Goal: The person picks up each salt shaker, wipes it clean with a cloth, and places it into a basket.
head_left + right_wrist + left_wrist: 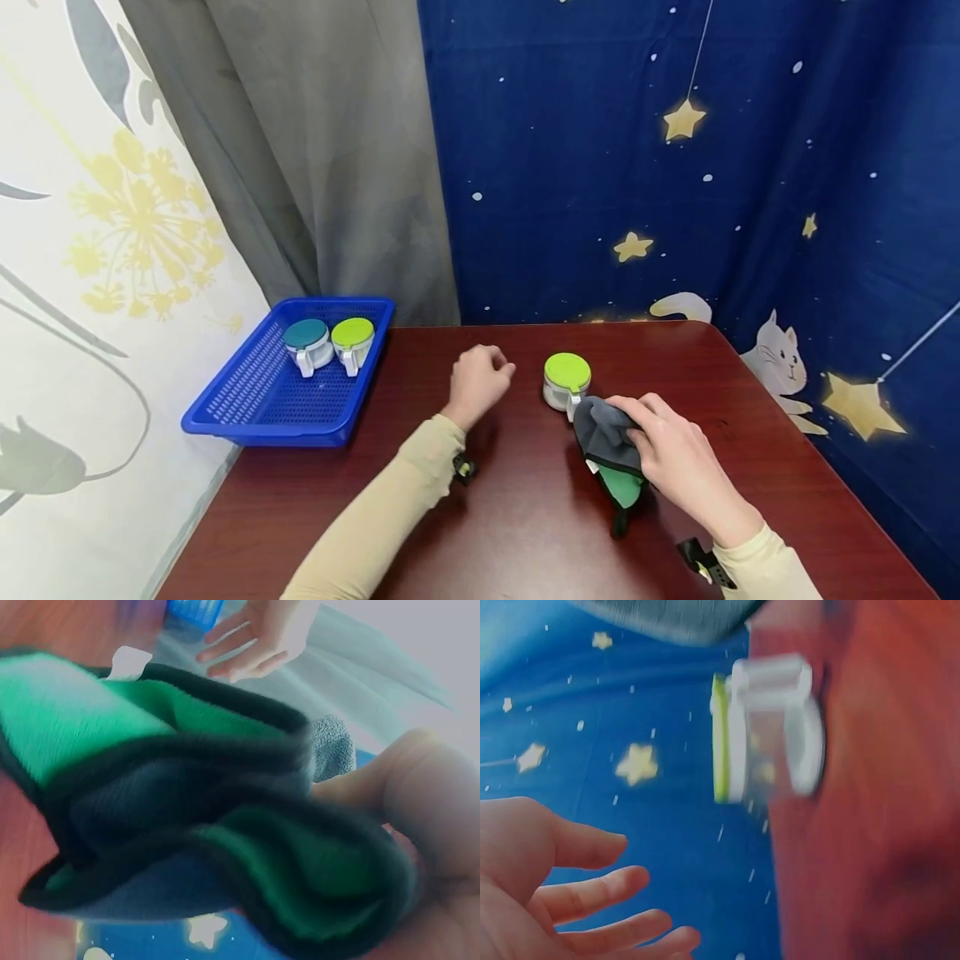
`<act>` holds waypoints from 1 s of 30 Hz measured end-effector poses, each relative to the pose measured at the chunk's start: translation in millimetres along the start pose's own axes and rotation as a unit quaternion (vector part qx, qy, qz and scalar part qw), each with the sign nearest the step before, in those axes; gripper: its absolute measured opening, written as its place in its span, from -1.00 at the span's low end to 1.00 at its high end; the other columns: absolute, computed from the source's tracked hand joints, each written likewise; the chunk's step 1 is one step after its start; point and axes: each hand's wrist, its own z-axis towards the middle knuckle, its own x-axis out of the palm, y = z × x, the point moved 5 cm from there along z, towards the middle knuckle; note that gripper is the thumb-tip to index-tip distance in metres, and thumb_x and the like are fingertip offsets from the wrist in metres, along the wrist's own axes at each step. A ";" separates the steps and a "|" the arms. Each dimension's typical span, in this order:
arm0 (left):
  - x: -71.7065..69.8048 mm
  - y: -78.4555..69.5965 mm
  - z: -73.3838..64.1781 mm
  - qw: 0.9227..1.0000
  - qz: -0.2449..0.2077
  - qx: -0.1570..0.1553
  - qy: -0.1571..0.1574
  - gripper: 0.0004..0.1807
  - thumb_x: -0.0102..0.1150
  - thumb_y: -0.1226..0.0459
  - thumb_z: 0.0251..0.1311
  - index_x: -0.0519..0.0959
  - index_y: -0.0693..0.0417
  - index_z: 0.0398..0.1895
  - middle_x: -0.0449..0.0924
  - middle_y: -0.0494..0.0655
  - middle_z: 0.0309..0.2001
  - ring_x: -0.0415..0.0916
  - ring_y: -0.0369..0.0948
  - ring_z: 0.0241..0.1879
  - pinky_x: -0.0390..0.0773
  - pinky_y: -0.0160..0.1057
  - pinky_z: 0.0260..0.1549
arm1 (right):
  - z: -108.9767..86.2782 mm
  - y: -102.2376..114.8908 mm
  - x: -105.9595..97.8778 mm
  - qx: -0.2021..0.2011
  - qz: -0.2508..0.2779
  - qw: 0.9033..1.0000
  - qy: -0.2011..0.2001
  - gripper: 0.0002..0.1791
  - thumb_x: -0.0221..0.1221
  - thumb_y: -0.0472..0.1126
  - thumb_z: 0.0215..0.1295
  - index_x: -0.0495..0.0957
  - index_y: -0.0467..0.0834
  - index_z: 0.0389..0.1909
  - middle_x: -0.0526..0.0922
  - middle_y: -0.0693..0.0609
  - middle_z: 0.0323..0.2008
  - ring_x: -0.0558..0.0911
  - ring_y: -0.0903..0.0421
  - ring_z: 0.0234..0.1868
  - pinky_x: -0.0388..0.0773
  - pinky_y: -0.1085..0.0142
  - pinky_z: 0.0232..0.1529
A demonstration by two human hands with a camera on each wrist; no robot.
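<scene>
My right hand [686,458] pinches a folded cloth [611,433], grey outside and green inside with black edging. A white tag and the green folds of the cloth [97,727] show in the right wrist view. Just behind it stands a clear jar [558,396] with a lime-green lid and a white handle; the cloth's top overlaps the handle's lower end in the head view. To the jar's left hovers my left hand [480,383], holding nothing. Its fingers [615,896] are loosely bent, apart from the jar [761,742] in the left wrist view.
A blue plastic basket [277,429] stands at the table's back left. Inside are a jar with a teal lid [306,335] and another with a lime-green lid [353,333]. Curtains [562,167] hang behind the reddish-brown table [510,533].
</scene>
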 end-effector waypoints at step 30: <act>127.3 -47.9 -60.7 0.967 -0.136 -0.193 -0.091 -0.79 0.51 0.15 -0.04 0.61 -0.18 -0.61 0.46 -0.08 0.26 0.63 0.07 -0.25 0.55 0.11 -0.24 | -15.2 -24.1 -0.2 0.061 0.013 0.998 -0.001 -0.49 0.25 -0.48 0.22 0.61 0.03 0.13 0.49 0.05 -0.31 0.48 0.13 -0.45 0.43 0.20 -0.48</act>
